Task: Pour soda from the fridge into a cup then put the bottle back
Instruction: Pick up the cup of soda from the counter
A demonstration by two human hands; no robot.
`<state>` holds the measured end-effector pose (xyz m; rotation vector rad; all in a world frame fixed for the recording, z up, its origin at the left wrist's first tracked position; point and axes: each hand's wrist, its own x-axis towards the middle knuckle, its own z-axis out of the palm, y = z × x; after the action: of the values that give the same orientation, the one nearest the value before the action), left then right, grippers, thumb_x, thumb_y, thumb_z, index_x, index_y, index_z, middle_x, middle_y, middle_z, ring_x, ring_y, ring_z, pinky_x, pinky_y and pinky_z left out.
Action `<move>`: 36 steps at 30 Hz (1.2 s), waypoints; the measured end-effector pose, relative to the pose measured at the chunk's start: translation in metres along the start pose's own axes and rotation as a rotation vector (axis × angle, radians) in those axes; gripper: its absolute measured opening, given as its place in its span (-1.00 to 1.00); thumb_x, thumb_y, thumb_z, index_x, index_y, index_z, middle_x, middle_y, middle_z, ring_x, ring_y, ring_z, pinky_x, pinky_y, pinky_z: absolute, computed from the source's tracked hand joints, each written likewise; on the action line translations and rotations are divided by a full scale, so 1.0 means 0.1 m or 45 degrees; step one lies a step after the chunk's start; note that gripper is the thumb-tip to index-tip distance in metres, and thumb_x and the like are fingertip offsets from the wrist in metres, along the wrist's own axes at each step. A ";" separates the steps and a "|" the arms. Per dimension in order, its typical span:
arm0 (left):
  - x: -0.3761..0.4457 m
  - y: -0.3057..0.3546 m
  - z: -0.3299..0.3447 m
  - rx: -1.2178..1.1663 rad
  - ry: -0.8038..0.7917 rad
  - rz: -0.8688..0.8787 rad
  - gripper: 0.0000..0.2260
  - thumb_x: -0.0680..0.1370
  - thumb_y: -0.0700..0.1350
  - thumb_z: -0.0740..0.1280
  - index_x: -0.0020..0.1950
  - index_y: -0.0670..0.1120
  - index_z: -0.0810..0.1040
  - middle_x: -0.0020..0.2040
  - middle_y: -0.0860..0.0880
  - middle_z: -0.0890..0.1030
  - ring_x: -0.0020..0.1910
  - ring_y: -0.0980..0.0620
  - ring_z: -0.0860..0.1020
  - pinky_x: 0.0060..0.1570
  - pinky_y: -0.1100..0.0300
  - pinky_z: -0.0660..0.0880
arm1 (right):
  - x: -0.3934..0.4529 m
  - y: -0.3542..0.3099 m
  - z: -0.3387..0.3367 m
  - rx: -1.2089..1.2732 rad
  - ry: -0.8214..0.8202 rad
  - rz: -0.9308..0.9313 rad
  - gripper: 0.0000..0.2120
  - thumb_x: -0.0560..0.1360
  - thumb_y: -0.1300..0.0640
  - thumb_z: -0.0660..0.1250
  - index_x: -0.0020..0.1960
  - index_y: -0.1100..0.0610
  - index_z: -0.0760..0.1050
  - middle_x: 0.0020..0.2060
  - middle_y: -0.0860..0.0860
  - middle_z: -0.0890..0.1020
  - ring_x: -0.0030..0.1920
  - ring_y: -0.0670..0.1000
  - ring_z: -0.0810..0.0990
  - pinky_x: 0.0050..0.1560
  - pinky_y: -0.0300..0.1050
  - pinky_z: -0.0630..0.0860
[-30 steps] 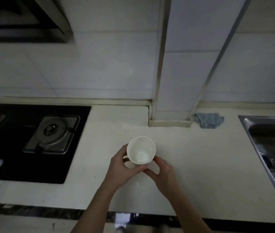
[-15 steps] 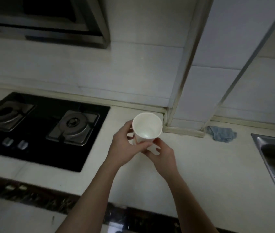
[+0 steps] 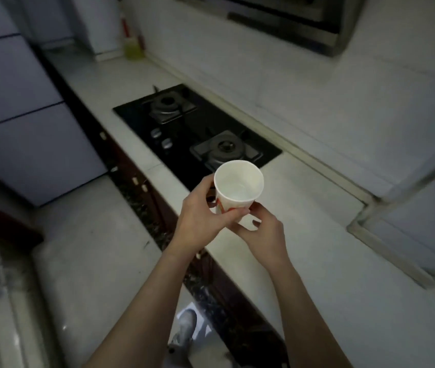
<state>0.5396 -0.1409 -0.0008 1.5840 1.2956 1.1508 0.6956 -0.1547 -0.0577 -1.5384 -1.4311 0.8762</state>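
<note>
Above the counter edge [image 3: 173, 187], cup [image 3: 238, 187] upright, gripped by left hand [image 3: 200, 221] and right hand [image 3: 264, 235].

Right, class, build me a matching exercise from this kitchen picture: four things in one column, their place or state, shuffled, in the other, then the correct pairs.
Things
1. paper cup
2. gas hob
3. yellow-green bottle
4. range hood

Place or state
A. mounted on the wall above the counter
B. held in both hands, the left hand and the right hand
C. standing at the far end of the counter
D. set into the counter, black

Pairs: 1-B, 2-D, 3-C, 4-A
</note>
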 end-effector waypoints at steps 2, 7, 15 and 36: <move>-0.16 -0.05 -0.21 0.012 0.118 -0.045 -0.30 0.23 0.15 0.55 0.34 0.13 0.45 0.15 0.24 0.58 0.14 0.21 0.55 0.11 0.09 0.58 | -0.02 -0.08 0.19 -0.006 -0.113 -0.029 -0.49 0.32 -0.17 0.55 0.22 -0.11 0.53 0.10 -0.26 0.64 0.15 -0.21 0.55 0.13 -0.19 0.50; -0.51 -0.18 -0.76 0.081 0.359 -0.126 -0.30 0.29 0.01 0.63 0.38 0.06 0.45 0.15 0.16 0.60 0.13 0.19 0.57 0.10 0.12 0.59 | -0.11 -0.35 0.74 0.017 -0.396 -0.094 -0.48 0.33 -0.20 0.53 0.23 -0.10 0.53 0.02 -0.26 0.66 0.08 -0.26 0.58 -0.04 -0.45 0.43; -0.80 -0.47 -1.63 0.195 0.654 -0.230 -0.31 0.28 0.05 0.62 0.36 0.08 0.46 0.15 0.16 0.59 0.11 0.23 0.55 0.01 0.23 0.59 | -0.10 -0.80 1.67 0.032 -0.697 -0.274 -0.57 0.36 -0.10 0.55 0.17 -0.25 0.49 -0.09 -0.24 0.68 -0.03 -0.26 0.62 -0.06 -0.33 0.52; 0.36 -1.42 -4.62 0.296 0.825 -0.164 -0.30 0.32 0.05 0.61 0.40 0.03 0.44 0.20 0.15 0.57 0.18 0.15 0.54 0.09 0.19 0.57 | 1.22 -2.24 4.72 0.003 -0.854 -0.344 -0.54 0.36 -0.11 0.54 0.22 -0.12 0.53 0.10 -0.12 0.66 0.18 -0.14 0.56 0.19 -0.08 0.53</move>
<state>0.0600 -0.0694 0.0065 1.2943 1.9762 1.5432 0.1889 0.0206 -0.0383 -1.0428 -2.0454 1.2882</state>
